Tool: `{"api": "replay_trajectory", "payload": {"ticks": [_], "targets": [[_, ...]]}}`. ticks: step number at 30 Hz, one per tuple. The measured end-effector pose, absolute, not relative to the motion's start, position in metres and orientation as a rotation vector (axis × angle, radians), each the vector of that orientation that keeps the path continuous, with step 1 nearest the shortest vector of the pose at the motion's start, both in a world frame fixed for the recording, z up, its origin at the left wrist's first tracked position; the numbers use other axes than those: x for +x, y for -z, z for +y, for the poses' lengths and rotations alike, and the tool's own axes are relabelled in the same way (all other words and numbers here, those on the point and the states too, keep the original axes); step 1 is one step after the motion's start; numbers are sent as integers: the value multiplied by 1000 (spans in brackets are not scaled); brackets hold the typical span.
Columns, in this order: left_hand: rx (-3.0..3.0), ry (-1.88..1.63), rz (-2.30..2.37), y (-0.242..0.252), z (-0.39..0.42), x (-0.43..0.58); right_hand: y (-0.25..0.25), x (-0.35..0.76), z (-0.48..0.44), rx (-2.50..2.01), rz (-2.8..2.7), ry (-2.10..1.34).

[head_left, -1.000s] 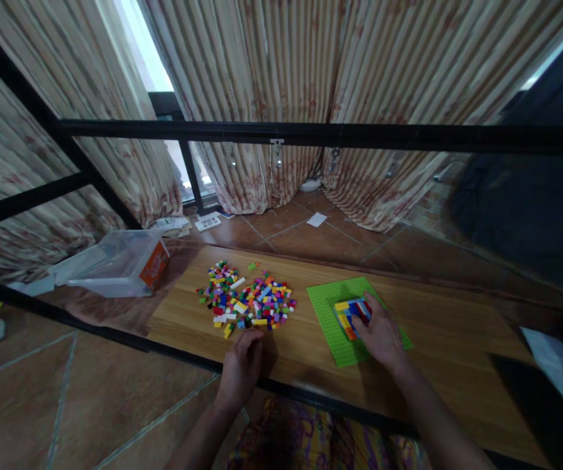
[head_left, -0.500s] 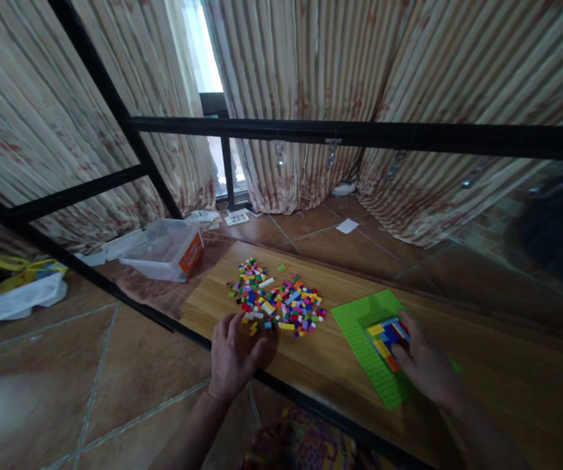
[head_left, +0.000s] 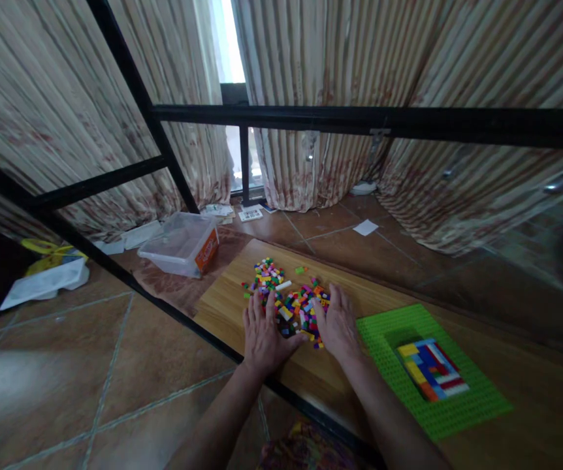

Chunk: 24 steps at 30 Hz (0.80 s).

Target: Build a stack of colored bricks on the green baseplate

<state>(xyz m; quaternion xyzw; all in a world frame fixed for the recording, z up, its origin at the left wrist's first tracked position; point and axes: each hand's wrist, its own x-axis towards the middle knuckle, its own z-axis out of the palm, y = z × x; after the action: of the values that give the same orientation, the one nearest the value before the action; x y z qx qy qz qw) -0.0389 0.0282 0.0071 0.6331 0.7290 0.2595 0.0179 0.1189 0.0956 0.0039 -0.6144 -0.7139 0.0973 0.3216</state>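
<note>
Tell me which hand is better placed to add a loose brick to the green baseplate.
Right, most likely: the right hand is at the side of the loose bricks nearest the green baseplate, while the left hand is farther from it.

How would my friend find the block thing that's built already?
Find the wooden table, then the flat green baseplate toward the picture's right. On it sits the built block, yellow, orange, blue, red and white. Its bricks are joined, unlike the loose bricks to its left.

We see loose, mixed-colour bricks [head_left: 305, 301] near the tabletop [head_left: 230, 294]'s left edge, a patchwork block [head_left: 431, 370] centred on a green board [head_left: 482, 398].
</note>
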Motion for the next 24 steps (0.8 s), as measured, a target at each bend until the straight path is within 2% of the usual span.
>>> {"api": "replay_trajectory", "payload": {"ticks": [5, 11, 17, 21, 24], "targets": [[1958, -935, 2166, -3, 36, -23, 0, 108, 95, -1575, -1790, -334], [1980, -1128, 1848, -6, 35, -14, -12, 113, 91, -1424, -1724, -779], [1809, -1366, 1893, -16, 53, -56, -24, 122, 139, -1416, -1785, -610], [1755, -1165, 2031, -20, 105, -117, -17, 118, 187, -1332, -1978, -673], [1887, -886, 1897, -21, 144, -147, -10, 108, 211, -1239, -2117, -759]]}}
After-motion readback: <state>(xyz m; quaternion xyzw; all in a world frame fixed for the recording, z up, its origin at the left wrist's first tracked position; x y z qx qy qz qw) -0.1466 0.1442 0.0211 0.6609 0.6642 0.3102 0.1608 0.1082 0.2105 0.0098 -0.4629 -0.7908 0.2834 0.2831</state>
